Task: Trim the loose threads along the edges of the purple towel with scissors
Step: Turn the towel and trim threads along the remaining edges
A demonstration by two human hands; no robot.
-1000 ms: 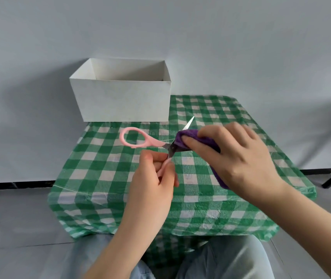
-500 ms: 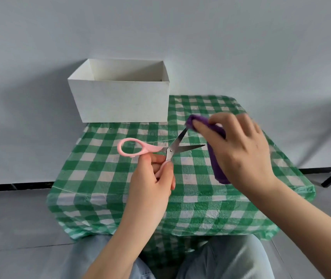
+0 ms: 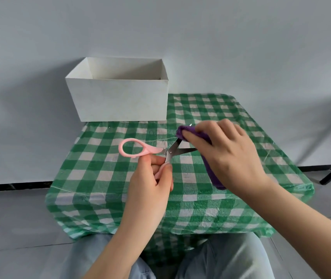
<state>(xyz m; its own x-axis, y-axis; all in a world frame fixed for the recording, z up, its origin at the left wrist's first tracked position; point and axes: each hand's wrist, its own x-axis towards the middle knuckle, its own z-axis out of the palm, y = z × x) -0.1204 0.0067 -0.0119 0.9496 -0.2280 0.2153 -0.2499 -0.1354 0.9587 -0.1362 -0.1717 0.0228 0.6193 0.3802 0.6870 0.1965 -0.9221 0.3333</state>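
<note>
Right hand (image 3: pixel 229 156) grips the bunched purple towel (image 3: pixel 211 170), offering its edge to open pink scissors (image 3: pixel 152 151) pinched by left hand (image 3: pixel 150 190)

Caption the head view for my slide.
Left hand works open pink scissors at the purple towel gripped by the right hand.

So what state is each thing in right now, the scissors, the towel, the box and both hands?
scissors: blades spread open, upper blade running behind the towel's top end
purple towel: bunched up, held above the table
white box: open-topped, upright on the table's far left; contents not visible
left hand: grips one pink scissor handle
right hand: grips the towel
checked tablecloth: spread over the table
</note>
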